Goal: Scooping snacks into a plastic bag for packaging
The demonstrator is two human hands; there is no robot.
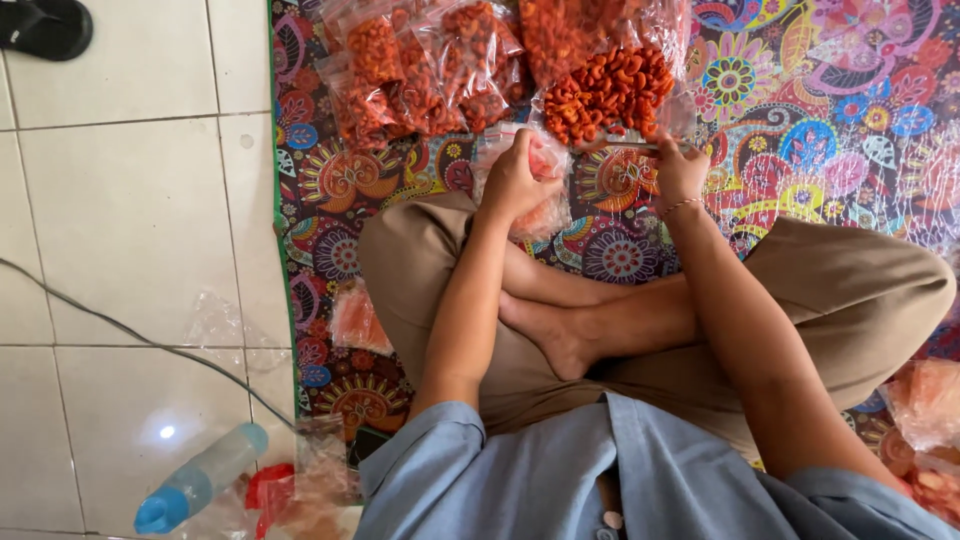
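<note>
I sit cross-legged on a colourful patterned mat. My left hand is closed on a small clear plastic bag of orange snacks, held just above my knee. My right hand pinches the bag's far end, where a thin metal strip shows beside the fingers. A thin bracelet sits on my right wrist. Directly beyond both hands lies a large open pile of orange curled snacks.
Several sealed snack bags lie at the mat's top. More filled bags rest by my left knee and at the far right. On the white tiles: a blue-capped bottle, a cable, a black sandal.
</note>
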